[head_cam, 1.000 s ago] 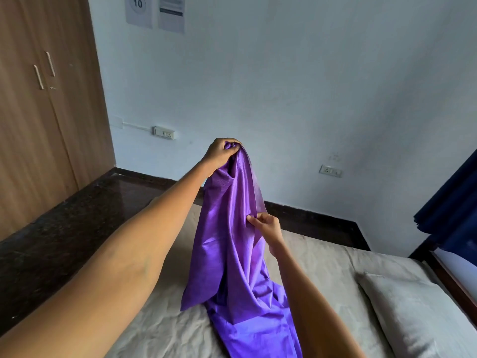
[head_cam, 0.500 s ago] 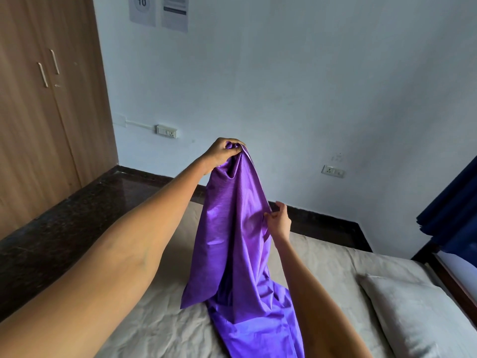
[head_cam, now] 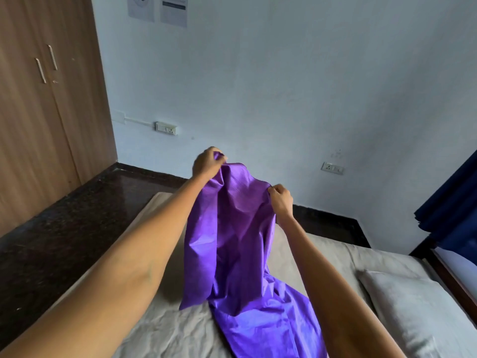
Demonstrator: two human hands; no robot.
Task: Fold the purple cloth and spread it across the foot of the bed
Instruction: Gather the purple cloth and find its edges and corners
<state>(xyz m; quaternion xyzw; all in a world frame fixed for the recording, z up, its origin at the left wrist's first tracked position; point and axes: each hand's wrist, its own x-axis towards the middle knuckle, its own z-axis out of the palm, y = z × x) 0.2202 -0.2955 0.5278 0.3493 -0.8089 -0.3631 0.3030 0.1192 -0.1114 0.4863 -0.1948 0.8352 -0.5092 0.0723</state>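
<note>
A shiny purple cloth [head_cam: 240, 244] hangs lifted above the bed [head_cam: 165, 329], its lower part trailing on the beige sheet toward me. My left hand [head_cam: 206, 162] grips the cloth's top edge at its left end. Lower and to the right, my right hand [head_cam: 281, 200] pinches the same top edge. The stretch of edge between the hands sags slightly. Folds hide the cloth's far side.
A grey pillow [head_cam: 418, 313] lies at the bed's right. A wooden wardrobe [head_cam: 44, 117] stands at the left beside dark floor [head_cam: 67, 220]. A white wall with sockets is behind, a dark blue curtain [head_cam: 454, 197] at right.
My right hand has gone from the cloth's side edge up and right to the top edge. The cloth's top now spreads between both hands. The left hand has dropped a little.
</note>
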